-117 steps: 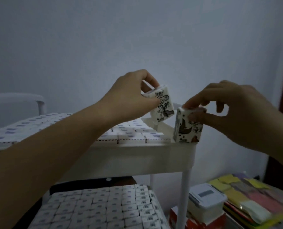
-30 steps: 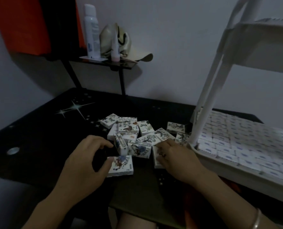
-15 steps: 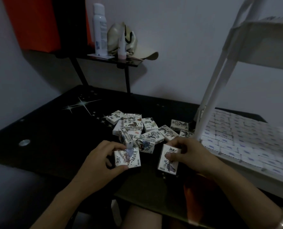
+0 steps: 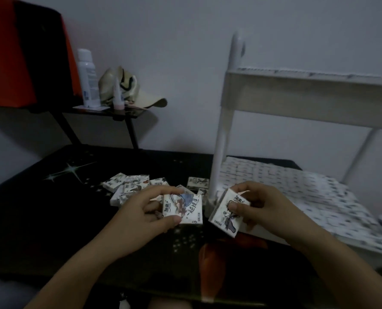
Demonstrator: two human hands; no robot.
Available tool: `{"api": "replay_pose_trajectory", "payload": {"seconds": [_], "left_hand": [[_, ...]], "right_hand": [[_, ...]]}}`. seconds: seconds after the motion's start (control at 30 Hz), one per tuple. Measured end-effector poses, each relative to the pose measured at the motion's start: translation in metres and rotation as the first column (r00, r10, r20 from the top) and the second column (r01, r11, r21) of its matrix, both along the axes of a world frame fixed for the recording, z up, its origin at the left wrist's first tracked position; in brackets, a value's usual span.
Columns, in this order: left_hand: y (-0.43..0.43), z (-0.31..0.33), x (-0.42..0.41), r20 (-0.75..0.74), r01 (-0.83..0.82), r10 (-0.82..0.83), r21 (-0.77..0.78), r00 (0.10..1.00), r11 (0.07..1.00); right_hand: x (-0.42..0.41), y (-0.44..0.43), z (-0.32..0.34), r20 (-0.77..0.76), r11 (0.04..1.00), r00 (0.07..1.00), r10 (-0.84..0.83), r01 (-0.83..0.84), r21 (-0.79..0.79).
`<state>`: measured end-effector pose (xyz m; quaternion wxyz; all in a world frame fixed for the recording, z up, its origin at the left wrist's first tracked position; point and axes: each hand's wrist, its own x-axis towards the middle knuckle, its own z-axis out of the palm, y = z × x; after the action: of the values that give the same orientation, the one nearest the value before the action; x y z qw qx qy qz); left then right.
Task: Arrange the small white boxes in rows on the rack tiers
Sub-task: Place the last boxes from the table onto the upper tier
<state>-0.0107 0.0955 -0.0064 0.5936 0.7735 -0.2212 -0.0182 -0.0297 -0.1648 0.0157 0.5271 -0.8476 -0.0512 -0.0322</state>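
Pick-up stage. A first box [image 4: 183,208] is being pinched between the thumb and curled fingers of the left hand [image 4: 141,215]. A second box [image 4: 228,214], tilted on edge, is being pinched in the same way by the right hand [image 4: 265,210], just beside the rack post [image 4: 221,152]. One second earlier both boxes were lying on the black table [image 4: 40,208]; now they are being held clear of the loose pile [image 4: 127,186]. The lower tier [image 4: 297,190] is being seen fully rowed, so the pair is probably being taken to the upper tier [image 4: 308,97].
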Motion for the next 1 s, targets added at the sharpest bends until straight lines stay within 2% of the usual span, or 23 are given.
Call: {"api": "replay_pose_trajectory", "payload": {"seconds": [0.27, 0.43, 0.5, 0.6, 0.73, 0.87, 0.93, 1.0], "left_hand": [[-0.068, 0.081, -0.003, 0.258, 0.174, -0.175, 0.027, 0.950, 0.984], [-0.107, 0.138, -0.009, 0.233, 0.405, -0.403, 0.041, 0.885, 0.913], [-0.124, 0.159, -0.007, 0.270, 0.464, -0.467, 0.080, 0.842, 0.882], [-0.155, 0.187, -0.003, 0.400, 0.444, -0.449, 0.109, 0.799, 0.889], [-0.199, 0.221, 0.008, 0.533, 0.421, -0.421, 0.129, 0.734, 0.898], [-0.243, 0.250, 0.022, 0.582, 0.345, -0.410, 0.224, 0.703, 0.911], [-0.269, 0.262, 0.030, 0.602, 0.315, -0.385, 0.223, 0.700, 0.922], [-0.289, 0.270, 0.033, 0.606, 0.286, -0.347, 0.198, 0.716, 0.937]], "right_hand": [[-0.058, -0.061, 0.053, 0.032, 0.985, 0.995, -0.100, 0.094, 0.146], [-0.088, -0.088, 0.090, 0.161, 0.982, 0.970, -0.181, 0.170, 0.080], [-0.098, -0.097, 0.108, 0.210, 0.977, 0.955, -0.212, 0.204, 0.061], [-0.110, -0.110, 0.136, 0.301, 0.965, 0.919, -0.255, 0.262, 0.021], [-0.113, -0.133, 0.173, 0.460, 0.926, 0.822, -0.335, 0.378, -0.003], [-0.106, -0.161, 0.205, 0.605, 0.825, 0.682, -0.410, 0.561, -0.073], [-0.101, -0.177, 0.220, 0.636, 0.775, 0.619, -0.460, 0.629, -0.052], [-0.097, -0.185, 0.230, 0.629, 0.763, 0.603, -0.492, 0.646, -0.023]]}}
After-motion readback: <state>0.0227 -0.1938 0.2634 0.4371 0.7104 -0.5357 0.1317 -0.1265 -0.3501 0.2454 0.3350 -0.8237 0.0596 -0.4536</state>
